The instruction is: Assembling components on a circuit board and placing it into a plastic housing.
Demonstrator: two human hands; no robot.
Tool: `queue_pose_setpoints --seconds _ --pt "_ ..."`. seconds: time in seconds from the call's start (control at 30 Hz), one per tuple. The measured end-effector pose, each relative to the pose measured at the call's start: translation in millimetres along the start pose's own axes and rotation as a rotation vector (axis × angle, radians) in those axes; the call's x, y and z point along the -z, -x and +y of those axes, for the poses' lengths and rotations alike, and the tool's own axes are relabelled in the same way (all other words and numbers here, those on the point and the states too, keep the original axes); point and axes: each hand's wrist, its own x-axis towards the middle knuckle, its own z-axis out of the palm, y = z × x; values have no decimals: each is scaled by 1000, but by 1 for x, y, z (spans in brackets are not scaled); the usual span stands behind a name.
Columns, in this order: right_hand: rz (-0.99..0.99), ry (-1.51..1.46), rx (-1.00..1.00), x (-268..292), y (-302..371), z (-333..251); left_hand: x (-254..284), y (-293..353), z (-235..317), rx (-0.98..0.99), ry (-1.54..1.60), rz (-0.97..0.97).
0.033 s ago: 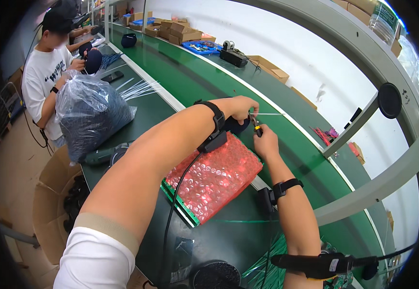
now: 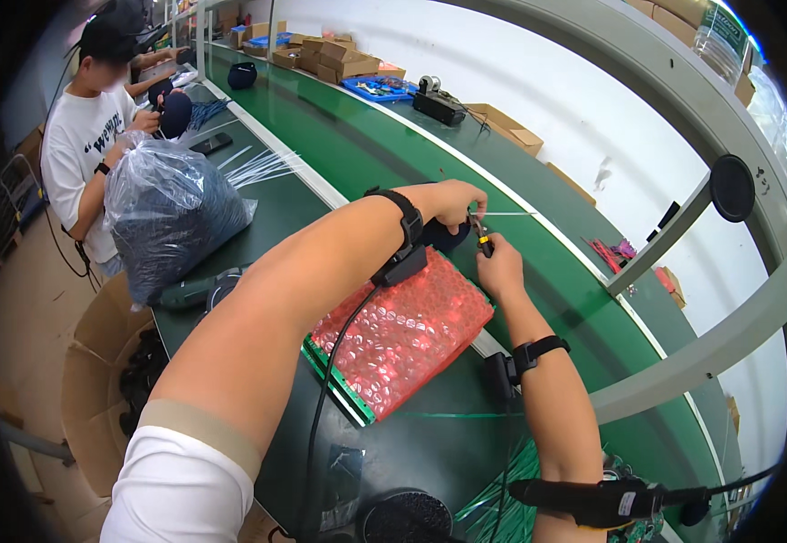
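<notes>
Green belt (image 2: 574, 299) runs diagonally across the head view beside a dark surface (image 2: 280, 471). Just above centre, the left hand (image 2: 455, 204) curls over a dark rounded item (image 2: 448, 239), its grip too hidden to tell; the right hand (image 2: 500, 264) is wrapped round pliers (image 2: 483, 239). Working so close, slipping tips could nick the left fingers. Near them, a white strip (image 2: 509, 214) looks thin and straight.

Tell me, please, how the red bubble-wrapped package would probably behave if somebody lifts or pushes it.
The red bubble-wrapped package is probably fairly stiff inside, as it looks flat and straight-edged. Its shiny, bubbled surface suggests a cushioned, perhaps slippery hold. It seems unlikely to roll, since it lies on a broad side.
</notes>
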Motion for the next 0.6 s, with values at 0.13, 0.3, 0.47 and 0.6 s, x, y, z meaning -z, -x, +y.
queue_pose_setpoints --seconds 0.13,0.3,0.47,0.6 --pt "21 -44 -4 3 4 0 -4 0 2 -38 -40 11" --pt "45 29 -15 14 12 -11 -14 -16 -4 -23 142 51" --pt "-32 185 -130 41 29 6 -17 -22 31 146 111 166" --pt "-152 130 -119 65 64 -10 1 5 27 368 488 319"
